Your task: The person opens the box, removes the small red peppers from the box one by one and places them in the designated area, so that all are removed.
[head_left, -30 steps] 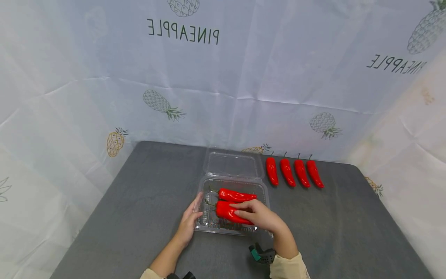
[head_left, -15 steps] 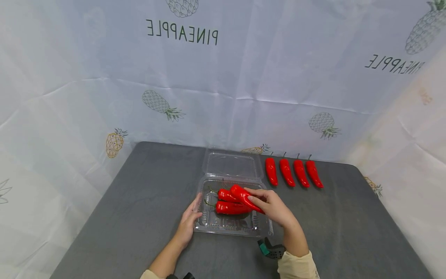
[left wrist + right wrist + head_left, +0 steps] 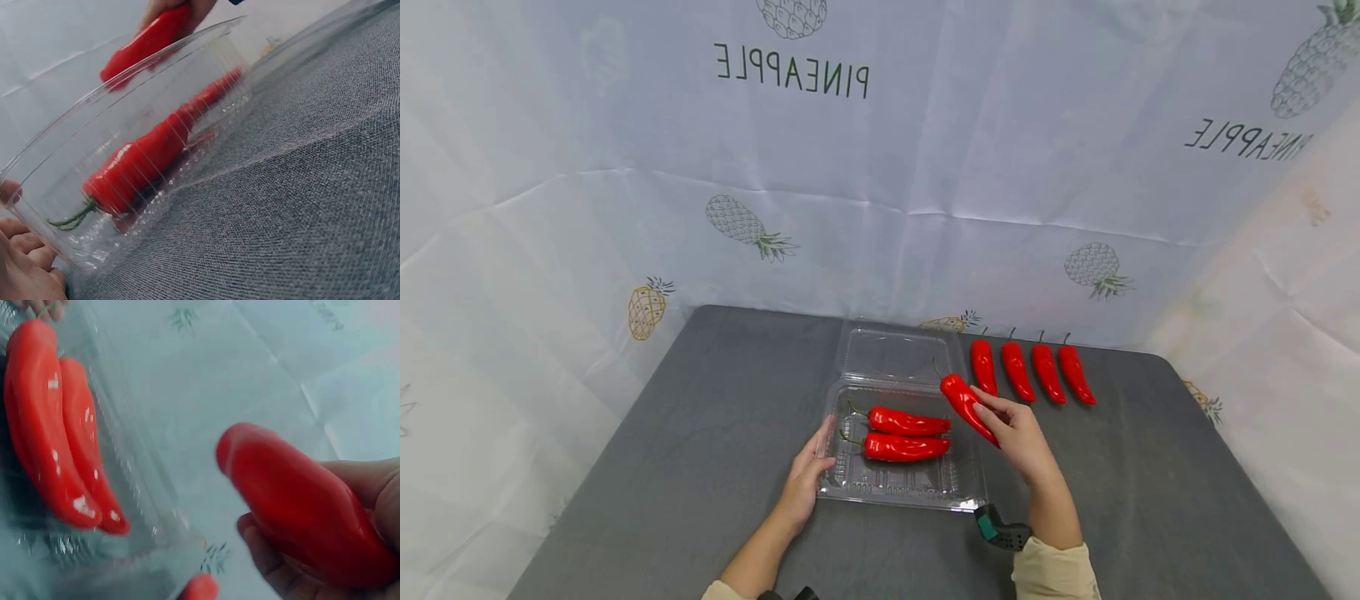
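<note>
A clear plastic clamshell container [image 3: 898,496] lies on the table with its lid [image 3: 901,354] folded back. My left hand [image 3: 801,483] grips its left side, thumb over the rim and fingers outside. Two red chili peppers rest side by side in it, a rear one [image 3: 908,422] and a front one [image 3: 906,448], green stems to the left. Above the container's right side, my right hand [image 3: 1018,435] holds another red pepper [image 3: 967,406] between thumb and fingers. Its stem end points up and left. In the right wrist view that held pepper [image 3: 300,506] is apart from the container.
Several more red peppers [image 3: 1046,372] lie in a row at the back right of the dark grey table [image 3: 730,400], right of the lid. A white curtain with pineapple prints [image 3: 887,167] hangs behind the table.
My right hand has lifted a pepper up out of the container and moved it to the right, away from the two others. My left hand stays on the container's side.
</note>
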Available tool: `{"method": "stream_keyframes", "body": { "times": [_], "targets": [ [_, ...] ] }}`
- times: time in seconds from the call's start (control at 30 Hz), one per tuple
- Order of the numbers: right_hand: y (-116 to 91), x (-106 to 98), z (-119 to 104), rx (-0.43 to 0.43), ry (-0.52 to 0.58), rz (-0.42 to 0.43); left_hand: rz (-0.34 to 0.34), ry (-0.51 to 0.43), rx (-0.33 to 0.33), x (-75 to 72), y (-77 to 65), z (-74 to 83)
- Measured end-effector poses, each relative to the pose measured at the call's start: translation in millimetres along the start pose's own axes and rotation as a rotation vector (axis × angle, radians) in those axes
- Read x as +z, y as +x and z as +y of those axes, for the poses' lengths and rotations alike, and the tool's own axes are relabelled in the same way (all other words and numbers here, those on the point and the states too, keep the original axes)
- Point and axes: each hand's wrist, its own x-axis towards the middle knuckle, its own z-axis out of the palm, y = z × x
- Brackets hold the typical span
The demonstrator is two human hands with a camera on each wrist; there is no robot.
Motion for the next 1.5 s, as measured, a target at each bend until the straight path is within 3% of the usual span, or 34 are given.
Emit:
{"method": "stream_keyframes", "body": {
  "times": [0.4,0.7,1.03,1.5],
  "targets": [
    [2.1,-8.1,30.8,0.143,0.167,0.285,0.001,0.010,0.000,-0.5,-0.1,0.0],
    [3.1,-11.6,49.7,0.219,0.246,0.408,0.000,0.014,0.007,0.3,0.2,0.0],
    [6.3,-13.7,67.2,0.267,0.226,0.457,-0.009,0.019,-0.004,0.0,-0.8,-0.8],
    [7.9,-11.0,80.6,0.292,0.195,0.449,-0.009,0.020,0.019,0.0,-0.4,-0.8]
  ]
}}
